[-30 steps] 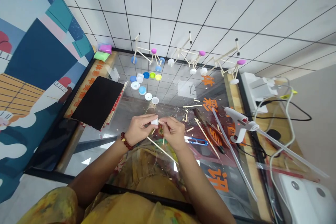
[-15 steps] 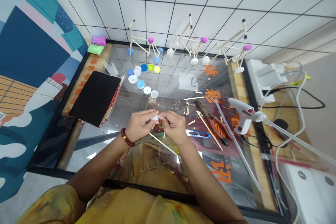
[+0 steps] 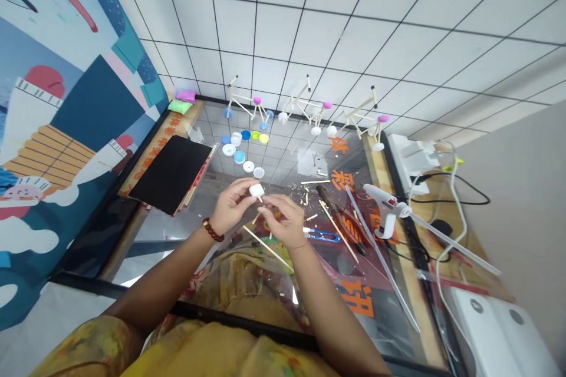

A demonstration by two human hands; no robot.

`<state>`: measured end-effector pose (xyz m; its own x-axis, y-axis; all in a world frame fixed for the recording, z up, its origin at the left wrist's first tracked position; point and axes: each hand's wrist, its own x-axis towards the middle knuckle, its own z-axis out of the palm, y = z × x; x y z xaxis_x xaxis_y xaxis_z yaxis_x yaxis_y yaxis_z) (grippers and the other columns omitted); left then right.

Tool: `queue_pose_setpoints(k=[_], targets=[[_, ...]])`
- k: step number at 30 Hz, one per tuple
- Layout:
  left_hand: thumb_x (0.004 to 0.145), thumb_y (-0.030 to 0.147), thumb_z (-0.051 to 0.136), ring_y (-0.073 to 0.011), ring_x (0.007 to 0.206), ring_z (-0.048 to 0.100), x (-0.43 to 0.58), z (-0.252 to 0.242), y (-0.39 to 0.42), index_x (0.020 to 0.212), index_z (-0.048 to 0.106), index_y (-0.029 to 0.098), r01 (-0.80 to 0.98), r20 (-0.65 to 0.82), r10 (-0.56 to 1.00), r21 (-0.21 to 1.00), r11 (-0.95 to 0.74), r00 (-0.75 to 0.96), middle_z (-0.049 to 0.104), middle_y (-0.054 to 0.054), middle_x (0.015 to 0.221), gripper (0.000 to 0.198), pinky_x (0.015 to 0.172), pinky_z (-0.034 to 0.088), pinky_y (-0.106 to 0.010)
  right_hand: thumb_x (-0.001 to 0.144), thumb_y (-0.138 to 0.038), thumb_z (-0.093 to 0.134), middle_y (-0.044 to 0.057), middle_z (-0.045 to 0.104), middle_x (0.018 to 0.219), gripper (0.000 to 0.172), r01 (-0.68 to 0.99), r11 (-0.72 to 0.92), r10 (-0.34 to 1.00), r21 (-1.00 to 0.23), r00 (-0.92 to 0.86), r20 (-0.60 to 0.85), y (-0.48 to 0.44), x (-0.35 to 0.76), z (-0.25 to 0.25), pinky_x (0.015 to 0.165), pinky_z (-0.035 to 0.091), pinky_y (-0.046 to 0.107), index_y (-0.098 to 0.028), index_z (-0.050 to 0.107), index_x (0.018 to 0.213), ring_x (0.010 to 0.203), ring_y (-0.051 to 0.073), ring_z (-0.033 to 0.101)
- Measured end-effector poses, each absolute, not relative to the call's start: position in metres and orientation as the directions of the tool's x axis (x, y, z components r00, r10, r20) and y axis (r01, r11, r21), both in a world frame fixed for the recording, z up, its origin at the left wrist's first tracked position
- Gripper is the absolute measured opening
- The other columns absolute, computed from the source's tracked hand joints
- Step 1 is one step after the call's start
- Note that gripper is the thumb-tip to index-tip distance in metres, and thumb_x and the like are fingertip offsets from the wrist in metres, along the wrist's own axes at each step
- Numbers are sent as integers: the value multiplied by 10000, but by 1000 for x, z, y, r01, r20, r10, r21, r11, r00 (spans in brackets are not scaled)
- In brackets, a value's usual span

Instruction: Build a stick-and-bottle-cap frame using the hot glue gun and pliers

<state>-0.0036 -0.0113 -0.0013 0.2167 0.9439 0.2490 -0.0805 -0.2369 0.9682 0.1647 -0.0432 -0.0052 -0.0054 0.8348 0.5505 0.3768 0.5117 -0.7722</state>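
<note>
My left hand (image 3: 232, 206) pinches a small white cap-like piece (image 3: 256, 190) between thumb and fingers, above the glass tabletop. A short pale stick stub shows at its lower edge. Just to the right, my right hand (image 3: 285, 218) has thumb and forefinger apart, the fingertips close to the stub; whether they touch it I cannot tell. Beneath the hands lies a long thin wooden stick (image 3: 268, 249). Beyond them is a cluster of bottle caps, among them a white cap (image 3: 248, 166) and a light blue cap (image 3: 239, 157).
Stick figures with pink heads, such as one (image 3: 257, 101), stand along the back edge. Right of my hands lie a blue cutter (image 3: 323, 236), pliers (image 3: 347, 218), wood scraps and a glue gun (image 3: 384, 203) with its cord. Black-covered books (image 3: 172, 174) lie left.
My right hand has drawn slightly away from the white piece and its fingers have parted. The white piece is turned and shows more fully in my left hand. The camera view has tilted upward.
</note>
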Motion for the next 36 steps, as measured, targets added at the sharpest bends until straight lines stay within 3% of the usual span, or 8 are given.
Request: queue_pose_setpoints(k=[3,8,11,13,18,24,29,36], targets=[[889,276,612,-180,972,655,-8,1,-12,1184,678,225,-59,257,926,966,-251,276,500,-124,1355,307,776,593,-307,898,-240,597,59,695,932,212,325,440,878,-837,38,477,-41,167,-4,743,559,329,-240,686,1090,810,174,655],[894,288,598,-225,1136,602,-6,6,-12,1206,674,228,-24,234,910,970,-241,343,604,-108,1252,326,877,564,-334,897,-239,595,75,656,1098,329,272,434,898,-859,-56,436,-36,168,-6,818,530,354,-254,629,1224,862,176,629],[843,296,663,-188,948,676,-3,5,-11,1228,634,197,-111,106,952,991,-77,287,669,-108,1188,398,814,579,-329,860,-231,641,51,650,1023,299,228,391,916,-892,-1,401,-36,166,-11,764,523,326,-248,640,1159,762,149,612],[797,309,710,-157,795,687,-2,3,-10,1100,672,158,-156,29,968,988,11,250,713,-100,1078,340,744,583,-307,823,-238,682,26,650,927,280,200,340,935,-919,38,354,-36,165,-15,732,516,312,-238,632,1099,710,140,600],[759,328,743,-121,630,649,-4,4,-11,908,721,132,-139,-29,975,988,61,222,734,-58,836,248,667,561,-272,775,-263,726,-22,623,729,300,165,249,966,-954,31,257,-36,165,-22,682,501,289,-223,600,1044,664,146,590],[709,281,800,-196,946,672,-6,5,-14,1046,725,148,-66,144,950,989,-130,279,690,-113,1080,370,836,559,-311,769,-300,732,-14,636,769,285,171,251,963,-953,58,264,-36,165,-22,650,502,274,-210,589,999,638,128,585],[819,247,692,-204,1025,648,-7,3,-15,1118,700,181,103,315,901,928,-359,297,661,-114,1118,306,900,545,-358,793,-315,713,65,665,1050,497,129,290,957,-948,-69,283,-37,167,-18,715,541,303,-215,544,1250,723,136,629],[919,221,541,-218,1078,621,-7,7,-21,1198,636,191,292,444,811,775,-561,380,646,-121,1139,296,951,510,-382,853,-323,659,71,729,1002,305,117,288,957,-951,-69,281,-36,166,-24,804,567,341,-204,648,1133,833,177,692]])
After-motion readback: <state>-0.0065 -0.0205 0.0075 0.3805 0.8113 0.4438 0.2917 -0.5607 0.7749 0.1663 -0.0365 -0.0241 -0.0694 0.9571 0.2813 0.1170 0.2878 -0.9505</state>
